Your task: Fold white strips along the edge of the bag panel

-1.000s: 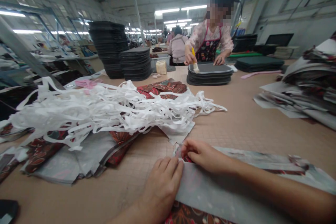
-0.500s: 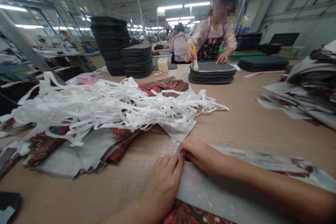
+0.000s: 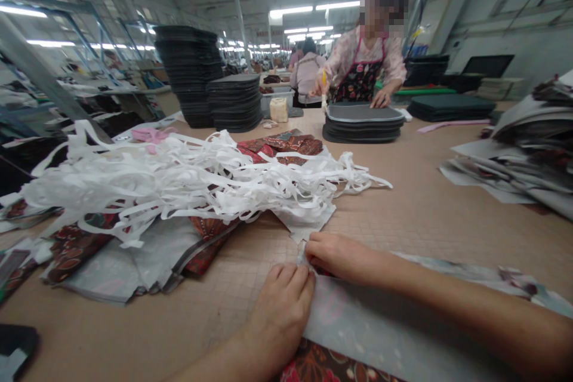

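Note:
A long piece of patterned fabric [image 3: 371, 316] lies before me, its pale grey backing turned up and a red-brown floral face showing along the near edge. My left hand [image 3: 286, 310] is closed on its left end, fingers curled down and pressed together. At the far left corner my right hand [image 3: 335, 256] pinches the same fabric, and the fingertips of both hands almost meet there. The right fingertips are partly hidden. Just beyond them, a heap of white strips [image 3: 188, 182] covers more fabric pieces [image 3: 134, 262], some grey side up.
Across the table [image 3: 416, 221] a co-worker [image 3: 371, 65] holds a yellow-handled brush [image 3: 324, 92] beside a stack of dark panels [image 3: 362, 131]. Tall dark stacks [image 3: 188, 77] stand at back left. Piled fabric [image 3: 523, 137] sits at right. A dark object [image 3: 18, 346] lies near left.
Both hands stay at the fabric's left end, with the right one shifted very slightly. The co-worker's brush has moved left to the edge of the dark stack.

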Tool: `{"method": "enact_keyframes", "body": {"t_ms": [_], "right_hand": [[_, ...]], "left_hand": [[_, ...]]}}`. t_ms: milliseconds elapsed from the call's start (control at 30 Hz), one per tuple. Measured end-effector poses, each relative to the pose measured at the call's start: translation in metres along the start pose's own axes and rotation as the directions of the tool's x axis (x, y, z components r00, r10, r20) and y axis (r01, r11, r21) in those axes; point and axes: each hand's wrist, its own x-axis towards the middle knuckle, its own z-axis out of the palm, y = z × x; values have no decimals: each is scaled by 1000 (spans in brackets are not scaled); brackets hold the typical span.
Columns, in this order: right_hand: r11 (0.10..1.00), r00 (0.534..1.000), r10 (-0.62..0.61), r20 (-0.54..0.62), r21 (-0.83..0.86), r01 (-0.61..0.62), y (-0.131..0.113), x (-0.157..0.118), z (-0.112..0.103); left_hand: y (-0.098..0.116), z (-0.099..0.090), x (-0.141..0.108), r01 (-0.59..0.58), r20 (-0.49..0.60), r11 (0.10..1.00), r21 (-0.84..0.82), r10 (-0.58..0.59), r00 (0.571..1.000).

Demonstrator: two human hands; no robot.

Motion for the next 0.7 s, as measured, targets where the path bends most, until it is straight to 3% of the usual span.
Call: {"method": "enact_keyframes", "body": {"t_ms": [267,467,533,633,700], "right_hand": [[991,986,52,158,-134,-31,-14,18,-20],[981,906,181,382,-132,-140,-15,40,-38],[976,919,203,339,-143,-163,-12,38,-35],[980,981,173,85,-110,-164,-11,21,-21],[991,990,133,-54,-17,-135,-13,2,-8]], "left_hand": [[-3,1,1,-90,-32,996,12,91,995],[-2,1,4,-78,-39,997,-5,78,996],[-2,0,4,-63,-30,998,-32,62,998],[-3,1,5,-27,-19,997,-70,26,999],[-4,2,5,-12,-17,996,-84,10,1000]]}}
